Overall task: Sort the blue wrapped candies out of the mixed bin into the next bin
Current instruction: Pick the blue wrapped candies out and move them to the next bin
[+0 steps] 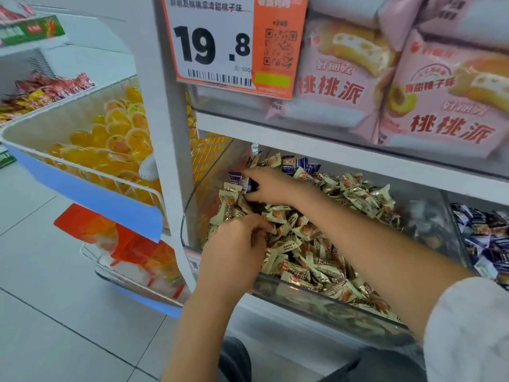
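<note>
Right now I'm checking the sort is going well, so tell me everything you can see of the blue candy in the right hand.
The blue candy is a small wrapped sweet in dark blue, shiny wrapping with a white panel and a crimped end. The right hand pinches it at the far left of the mixed bin, just above the gold candies. Its left end sticks out past the fingertips; the rest is hidden by the fingers. Any print is too blurred to read.

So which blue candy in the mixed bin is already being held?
The blue candy at the bin's back-left corner, pinched by the right hand; the other blue ones lie loose behind.
</note>
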The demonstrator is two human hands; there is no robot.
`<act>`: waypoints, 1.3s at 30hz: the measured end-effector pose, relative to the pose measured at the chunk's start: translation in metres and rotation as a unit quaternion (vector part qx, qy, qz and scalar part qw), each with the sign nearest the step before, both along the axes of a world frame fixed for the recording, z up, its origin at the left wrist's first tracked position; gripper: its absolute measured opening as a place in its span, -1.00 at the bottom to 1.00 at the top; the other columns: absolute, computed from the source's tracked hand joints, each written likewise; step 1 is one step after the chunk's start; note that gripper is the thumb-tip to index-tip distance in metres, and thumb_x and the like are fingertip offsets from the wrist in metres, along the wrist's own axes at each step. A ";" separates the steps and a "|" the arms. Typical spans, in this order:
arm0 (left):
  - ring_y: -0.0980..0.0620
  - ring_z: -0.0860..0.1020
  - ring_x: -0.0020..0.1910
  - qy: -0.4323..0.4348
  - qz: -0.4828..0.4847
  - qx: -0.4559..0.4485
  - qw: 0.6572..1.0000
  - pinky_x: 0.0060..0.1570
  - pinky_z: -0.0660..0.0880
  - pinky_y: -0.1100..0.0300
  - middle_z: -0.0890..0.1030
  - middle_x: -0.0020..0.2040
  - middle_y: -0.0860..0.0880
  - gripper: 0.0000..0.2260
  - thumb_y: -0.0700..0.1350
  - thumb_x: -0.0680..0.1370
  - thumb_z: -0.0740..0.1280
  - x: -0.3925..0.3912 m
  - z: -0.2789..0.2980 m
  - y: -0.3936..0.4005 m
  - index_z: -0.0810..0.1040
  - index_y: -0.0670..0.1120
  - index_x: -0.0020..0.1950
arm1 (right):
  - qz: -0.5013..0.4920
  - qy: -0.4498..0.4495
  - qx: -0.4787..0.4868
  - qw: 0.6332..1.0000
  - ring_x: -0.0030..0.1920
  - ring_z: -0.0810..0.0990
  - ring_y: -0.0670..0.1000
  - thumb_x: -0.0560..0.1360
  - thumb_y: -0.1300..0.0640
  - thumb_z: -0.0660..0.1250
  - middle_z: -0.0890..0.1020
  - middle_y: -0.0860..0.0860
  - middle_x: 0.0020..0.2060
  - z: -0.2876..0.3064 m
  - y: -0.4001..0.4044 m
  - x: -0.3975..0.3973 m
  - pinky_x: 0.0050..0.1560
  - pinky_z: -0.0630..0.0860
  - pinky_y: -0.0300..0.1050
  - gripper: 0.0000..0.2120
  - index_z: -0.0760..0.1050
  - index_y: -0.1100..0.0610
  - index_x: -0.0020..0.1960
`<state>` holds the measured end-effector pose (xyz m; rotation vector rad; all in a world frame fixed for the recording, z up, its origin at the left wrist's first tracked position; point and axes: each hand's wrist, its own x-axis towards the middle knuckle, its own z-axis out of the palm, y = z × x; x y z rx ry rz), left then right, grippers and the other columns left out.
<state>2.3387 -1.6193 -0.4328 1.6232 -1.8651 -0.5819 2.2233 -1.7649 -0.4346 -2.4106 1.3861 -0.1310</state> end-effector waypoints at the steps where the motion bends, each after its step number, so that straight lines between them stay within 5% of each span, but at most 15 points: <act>1: 0.09 0.57 -0.25 0.005 0.003 -0.001 1.000 -0.22 0.55 0.07 0.64 -0.12 0.09 -0.80 -0.20 0.54 0.25 -0.001 0.000 -0.001 0.61 0.04 0.00 | -0.019 -0.042 0.028 0.999 0.39 0.32 0.07 0.51 0.04 0.34 0.32 0.08 0.43 0.005 0.003 -0.002 0.29 0.29 -0.14 -0.38 0.17 0.08 0.50; 6: 0.08 0.55 -0.16 0.079 0.052 -0.054 0.994 -0.18 0.51 0.17 0.62 -0.06 0.05 -0.81 -0.24 0.53 0.26 -0.004 0.004 -0.003 0.57 -0.05 0.08 | -0.052 -0.177 0.101 0.978 0.34 0.37 -0.05 0.48 -0.09 0.34 0.37 -0.04 0.39 0.031 0.032 -0.019 0.19 0.26 -0.32 -0.37 0.22 0.04 0.47; 9: 0.06 0.56 -0.13 0.134 0.107 -0.093 0.981 -0.18 0.50 0.13 0.51 0.02 0.03 -0.78 -0.16 0.51 0.34 -0.004 0.008 -0.004 0.47 -0.03 0.14 | -0.041 -0.206 0.132 0.969 -0.03 0.60 0.00 0.50 -0.10 0.32 0.61 0.07 0.07 0.035 0.046 -0.033 0.02 0.49 -0.14 -0.65 0.47 0.04 0.21; 11: 0.04 0.57 -0.08 0.145 0.109 -0.078 0.980 -0.09 0.52 0.08 0.45 0.14 0.01 -0.64 -0.07 0.48 0.39 -0.005 0.008 -0.005 0.40 -0.03 0.24 | -0.046 -0.225 0.155 0.961 -0.22 0.60 -0.14 0.51 -0.07 0.31 0.61 -0.04 -0.13 0.034 0.054 -0.041 -0.17 0.52 -0.21 -0.84 0.48 -0.06 0.06; 15: 0.03 0.55 0.08 0.167 0.055 -0.052 0.983 0.06 0.52 0.14 0.50 0.17 0.10 -0.56 -0.03 0.49 0.40 -0.009 0.008 -0.007 0.38 0.07 0.33 | -0.058 -0.282 0.207 0.935 0.04 0.53 -0.32 0.52 -0.02 0.31 0.56 -0.24 0.06 0.032 0.067 -0.052 0.04 0.43 -0.43 -0.69 0.42 -0.09 0.25; 18: 0.22 0.53 -0.12 0.188 0.051 -0.054 0.979 -0.14 0.43 0.50 0.52 -0.05 0.27 -0.67 -0.11 0.49 0.40 -0.013 0.011 -0.009 0.51 -0.01 0.25 | -0.069 -0.290 0.212 0.931 0.01 0.52 -0.35 0.47 -0.06 0.32 0.54 -0.28 0.02 0.033 0.073 -0.053 0.01 0.41 -0.46 -0.66 0.42 -0.12 0.23; 21: 0.24 0.51 -0.23 0.198 0.073 -0.048 0.976 -0.26 0.42 0.46 0.51 -0.16 0.23 -0.76 -0.13 0.47 0.42 -0.013 0.014 -0.011 0.57 -0.05 0.13 | -0.081 -0.302 0.214 0.926 0.12 0.50 -0.23 0.46 -0.03 0.33 0.52 -0.19 0.15 0.032 0.076 -0.056 0.11 0.41 -0.40 -0.55 0.38 -0.02 0.33; 26: 0.20 0.46 -0.39 0.168 0.121 -0.028 0.978 -0.44 0.36 0.39 0.48 -0.32 0.18 -0.77 -0.19 0.46 0.38 0.005 0.015 -0.010 0.61 0.00 0.09 | -0.123 -0.331 0.229 0.907 -0.04 0.57 -0.05 0.51 0.08 0.33 0.60 0.00 0.04 0.037 0.081 -0.072 -0.16 0.49 -0.27 -0.74 0.47 0.08 0.18; 29: 0.13 0.53 -0.13 0.095 0.085 -0.006 0.992 -0.20 0.46 0.21 0.53 -0.19 0.23 -0.83 -0.16 0.44 0.40 0.011 0.014 -0.007 0.65 0.11 -0.08 | -0.167 -0.343 0.259 0.887 -0.22 0.51 -0.06 0.53 0.08 0.32 0.57 0.05 -0.04 0.041 0.086 -0.082 -0.34 0.44 -0.24 -0.73 0.44 0.05 0.21; 33: -0.05 0.51 -0.04 0.039 0.058 0.031 0.997 0.05 0.48 -0.10 0.58 -0.08 0.18 -0.71 -0.15 0.40 0.31 0.010 0.014 -0.003 0.53 0.28 -0.33 | -0.229 -0.414 0.278 0.836 -0.29 0.52 -0.10 0.53 0.14 0.31 0.57 0.04 -0.11 0.040 0.087 -0.081 -0.39 0.44 -0.30 -0.82 0.49 0.01 0.13; 39: -0.13 0.53 -0.13 0.037 0.057 0.036 0.997 0.03 0.49 -0.19 0.54 -0.22 0.21 -0.78 -0.12 0.43 0.28 0.009 0.013 -0.002 0.58 0.22 -0.25 | -0.306 -0.565 0.318 0.697 -0.20 0.61 -0.01 0.51 0.23 0.32 0.60 0.05 -0.11 0.042 0.079 -0.063 -0.35 0.58 -0.22 -0.89 0.52 0.07 0.01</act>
